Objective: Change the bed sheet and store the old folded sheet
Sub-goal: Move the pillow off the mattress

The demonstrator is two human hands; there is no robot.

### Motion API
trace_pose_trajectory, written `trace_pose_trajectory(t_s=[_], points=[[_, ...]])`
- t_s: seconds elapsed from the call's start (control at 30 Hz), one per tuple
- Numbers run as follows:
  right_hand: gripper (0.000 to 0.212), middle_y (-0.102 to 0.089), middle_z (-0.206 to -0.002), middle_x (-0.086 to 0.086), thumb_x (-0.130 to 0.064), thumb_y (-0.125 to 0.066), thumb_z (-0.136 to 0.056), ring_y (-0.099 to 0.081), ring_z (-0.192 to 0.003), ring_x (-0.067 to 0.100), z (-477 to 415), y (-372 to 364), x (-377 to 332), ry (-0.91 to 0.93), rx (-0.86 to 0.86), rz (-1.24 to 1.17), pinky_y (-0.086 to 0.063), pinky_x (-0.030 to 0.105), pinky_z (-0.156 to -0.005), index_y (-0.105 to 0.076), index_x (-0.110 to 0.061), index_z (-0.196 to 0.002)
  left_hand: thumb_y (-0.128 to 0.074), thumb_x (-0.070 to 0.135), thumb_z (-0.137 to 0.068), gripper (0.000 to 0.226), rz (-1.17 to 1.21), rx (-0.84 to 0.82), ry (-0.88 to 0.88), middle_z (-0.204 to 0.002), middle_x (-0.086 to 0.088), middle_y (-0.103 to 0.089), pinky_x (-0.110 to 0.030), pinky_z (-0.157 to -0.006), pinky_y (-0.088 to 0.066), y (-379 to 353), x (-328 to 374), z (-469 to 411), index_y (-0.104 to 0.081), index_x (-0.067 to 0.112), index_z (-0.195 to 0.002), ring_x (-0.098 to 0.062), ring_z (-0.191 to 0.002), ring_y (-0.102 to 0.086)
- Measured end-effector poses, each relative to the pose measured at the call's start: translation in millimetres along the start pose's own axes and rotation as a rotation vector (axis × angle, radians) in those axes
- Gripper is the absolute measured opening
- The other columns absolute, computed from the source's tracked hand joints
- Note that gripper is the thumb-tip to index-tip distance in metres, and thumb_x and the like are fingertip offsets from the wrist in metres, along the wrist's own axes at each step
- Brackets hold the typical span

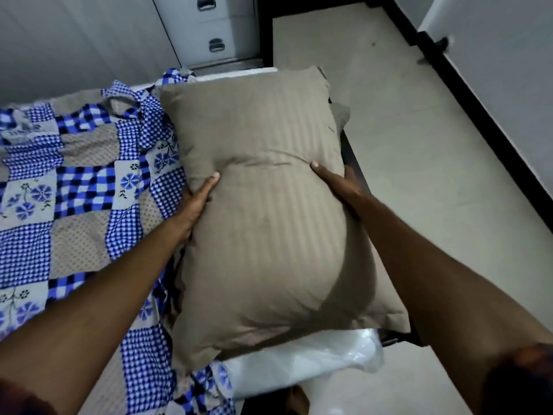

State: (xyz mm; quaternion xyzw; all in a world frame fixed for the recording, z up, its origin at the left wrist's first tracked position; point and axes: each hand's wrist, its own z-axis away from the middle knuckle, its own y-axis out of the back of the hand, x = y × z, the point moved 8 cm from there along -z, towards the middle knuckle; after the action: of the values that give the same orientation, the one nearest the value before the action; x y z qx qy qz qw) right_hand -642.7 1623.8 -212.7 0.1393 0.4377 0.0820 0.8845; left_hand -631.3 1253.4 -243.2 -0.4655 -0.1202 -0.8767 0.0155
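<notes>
Left hand [197, 202] and right hand [335, 184] gripped the squishy tan pillow [269, 205] by its sides, thumbs on top. The checked sheet [74, 190] lay rumpled just left of the pillow. It looked thin and floppy, so I'd grab its corners.

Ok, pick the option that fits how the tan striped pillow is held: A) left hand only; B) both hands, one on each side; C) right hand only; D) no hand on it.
B: the left hand grips the left side of the tan striped pillow, and the right hand grips its right side.
</notes>
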Motion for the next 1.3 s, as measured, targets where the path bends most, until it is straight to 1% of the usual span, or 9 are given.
trace_pose_trajectory(t_s=[0.13, 0.4, 0.53, 0.6, 0.77, 0.93, 1.03, 1.17, 1.3], points=[[0.081, -0.066, -0.116, -0.019, -0.074, -0.080, -0.063, -0.066, -0.099, -0.001, -16, -13, 12, -0.021, -0.109, -0.096, -0.050, 0.022, -0.084, -0.053, -0.035, -0.129, -0.074, 0.090, -0.046, 0.137, -0.072, 0.014, 0.052, -0.158, 0.004, -0.037, -0.041, -0.119, -0.034, -5, -8, -14, -0.022, 0.029, -0.157, -0.017, -0.141, -0.042], [0.101, -0.071, -0.120, -0.010, -0.080, -0.084, -0.047, -0.072, -0.102, 0.013, -32, -15, 26, -0.126, -0.122, -0.140, -0.054, 0.035, -0.096, -0.062, -0.030, -0.132, -0.079, 0.084, -0.043, 0.125, -0.043, 0.055, 0.052, -0.139, 0.001, -0.060, -0.035, -0.109, -0.046, -5, -12, -26, -0.052, 0.016, -0.144, -0.014, -0.121, -0.061], [0.066, -0.074, -0.113, -0.010, -0.073, -0.084, -0.056, -0.073, -0.098, 0.011, -17, -2, 13, -0.063, -0.078, -0.174, -0.055, 0.033, -0.093, -0.065, -0.039, -0.109, -0.085, 0.078, -0.045, 0.120, 0.034, -0.005, 0.054, -0.134, 0.006, -0.061, -0.036, -0.108, -0.047, -12, 3, -22, -0.053, 0.017, -0.143, -0.013, -0.118, -0.062], [0.057, -0.073, -0.113, -0.010, -0.067, -0.080, -0.068, -0.072, -0.098, 0.008, -7, 6, 1, -0.016, -0.104, -0.199, -0.057, 0.028, -0.087, -0.064, -0.040, -0.115, -0.087, 0.074, -0.046, 0.118, 0.105, -0.077, 0.030, -0.136, 0.005, -0.062, -0.034, -0.107, -0.048, -20, 16, -11, -0.052, 0.020, -0.144, -0.012, -0.118, -0.063], [0.099, -0.073, -0.117, -0.004, -0.079, -0.082, -0.051, -0.072, -0.102, 0.014, 28, 46, -39, -0.006, -0.101, -0.156, -0.051, 0.036, -0.102, -0.065, -0.021, -0.129, -0.094, 0.057, -0.054, 0.099, 0.311, -0.208, -0.026, -0.129, -0.001, -0.068, -0.040, -0.102, -0.053, -32, 60, 26, -0.059, 0.018, -0.137, -0.017, -0.116, -0.067], [0.090, -0.068, -0.121, -0.009, -0.074, -0.072, -0.068, -0.068, -0.101, 0.006, 108, 66, -112, 0.137, -0.112, -0.171, -0.047, 0.030, -0.102, -0.057, -0.020, -0.138, -0.084, 0.042, -0.075, 0.069, 0.370, -0.336, -0.123, -0.125, -0.010, -0.070, -0.038, -0.093, -0.056, -20, 140, 90, -0.063, 0.011, -0.133, -0.023, -0.113, -0.068], [0.079, -0.061, -0.121, -0.009, -0.065, -0.064, -0.078, -0.061, -0.095, 0.005, 151, 57, -165, 0.227, -0.114, -0.142, -0.042, 0.027, -0.095, -0.052, -0.019, -0.141, -0.072, 0.035, -0.087, 0.051, 0.372, -0.358, -0.180, -0.117, -0.009, -0.073, -0.031, -0.077, -0.059, 11, 189, 123, -0.064, 0.010, -0.131, -0.020, -0.100, -0.072], [0.067, -0.056, -0.134, -0.008, -0.057, -0.063, -0.089, -0.053, -0.117, 0.007, 191, 21, -231, 0.323, -0.097, -0.135, -0.039, 0.025, -0.097, -0.053, -0.017, -0.142, -0.065, 0.036, -0.091, 0.033, 0.363, -0.327, -0.234, -0.102, -0.003, -0.077, -0.027, -0.071, -0.060, 83, 234, 154, -0.069, 0.015, -0.116, -0.014, -0.088, -0.074], [0.075, -0.058, -0.128, -0.014, -0.068, -0.068, -0.079, -0.053, -0.117, 0.003, 207, -63, -278, 0.373, -0.150, -0.150, -0.038, 0.023, -0.099, -0.058, -0.023, -0.138, -0.081, 0.048, -0.072, 0.067, 0.331, -0.163, -0.256, -0.113, -0.006, -0.075, -0.030, -0.074, -0.059, 196, 240, 156, -0.066, 0.016, -0.128, -0.017, -0.095, -0.074]])
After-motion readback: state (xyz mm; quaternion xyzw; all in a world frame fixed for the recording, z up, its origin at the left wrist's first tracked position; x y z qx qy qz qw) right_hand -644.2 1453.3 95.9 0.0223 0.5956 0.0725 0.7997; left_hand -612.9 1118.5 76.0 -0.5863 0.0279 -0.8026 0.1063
